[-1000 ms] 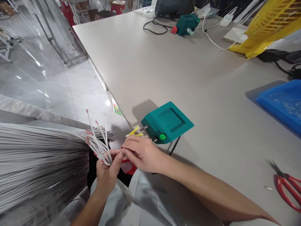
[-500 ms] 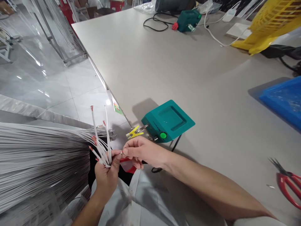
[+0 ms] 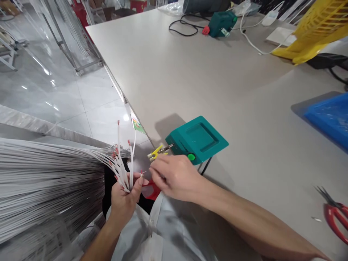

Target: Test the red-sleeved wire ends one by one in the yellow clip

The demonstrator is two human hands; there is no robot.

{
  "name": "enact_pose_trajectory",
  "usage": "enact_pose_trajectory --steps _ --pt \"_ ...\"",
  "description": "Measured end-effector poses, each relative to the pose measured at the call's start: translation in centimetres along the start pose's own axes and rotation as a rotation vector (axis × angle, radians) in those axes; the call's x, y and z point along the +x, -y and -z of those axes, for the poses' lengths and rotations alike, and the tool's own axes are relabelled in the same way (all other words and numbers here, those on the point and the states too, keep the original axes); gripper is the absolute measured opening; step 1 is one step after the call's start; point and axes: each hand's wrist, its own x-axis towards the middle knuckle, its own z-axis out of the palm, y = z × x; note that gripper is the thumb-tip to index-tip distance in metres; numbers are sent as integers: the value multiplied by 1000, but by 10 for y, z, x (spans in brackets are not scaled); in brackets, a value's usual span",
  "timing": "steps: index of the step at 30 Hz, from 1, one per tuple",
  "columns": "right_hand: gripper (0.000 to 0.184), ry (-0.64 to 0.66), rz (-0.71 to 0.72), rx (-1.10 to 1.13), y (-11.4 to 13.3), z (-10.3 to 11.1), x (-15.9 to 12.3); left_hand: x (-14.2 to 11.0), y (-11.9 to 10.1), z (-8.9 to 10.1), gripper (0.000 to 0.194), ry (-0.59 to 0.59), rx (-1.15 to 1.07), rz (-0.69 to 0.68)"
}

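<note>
My left hand [image 3: 126,192] is closed around a bunch of white cables [image 3: 122,175], whose stripped tips show red inner wires. Between its thumb and forefinger, one cable end with thin red strands [image 3: 142,173] sticks out to the right. My right hand [image 3: 174,175] is a little apart from that end, fingers curled in and thumb close to them. Whatever they may pinch is hidden. Just beyond the right hand is a teal box [image 3: 190,141] with a green button and a flat tray top. A yellow-handled clip [image 3: 155,153] juts from its left side, at the table's edge.
Long white cables [image 3: 49,181] lie in a thick mass at the left. Red-handled scissors [image 3: 335,214] and a blue tray [image 3: 328,117] are on the table [image 3: 152,61] at right. Another teal device [image 3: 221,24] and a yellow fan-like object [image 3: 318,32] stand at the back.
My right hand has drawn away from the cable end at my left fingertips, moving right and slightly up. The bunch in my left hand has shifted a little right, its tips more upright.
</note>
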Motion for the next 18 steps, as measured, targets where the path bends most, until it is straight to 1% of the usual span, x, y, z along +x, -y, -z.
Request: enact_pose_trajectory --steps 2,3,4,6,8,10,12,15,18 --pt "23 -101 -57 -81 -4 9 2 2 1 -1 23 -32 -30 10" --pt "21 -125 -62 -129 -6 13 2 4 1 -2 26 -35 -46 1" --pt "20 -117 -49 -187 -8 17 3 5 0 -2 32 -29 -59 -14" --pt "24 -25 -6 -326 -14 21 4 9 -1 -4 45 -11 -80 -50" --pt "27 108 33 -454 -20 22 5 13 -2 -7 50 5 -97 -70" --pt "24 200 71 -532 -25 22 8 17 -3 -10 46 19 -100 -75" --pt "21 248 112 -574 -30 23 12 21 -4 -13 41 32 -110 -85" --pt "17 327 152 -589 -35 27 21 23 -4 -16 39 56 -153 -109" --pt "17 427 167 -570 -37 31 28 24 -3 -19 39 78 -179 -126"
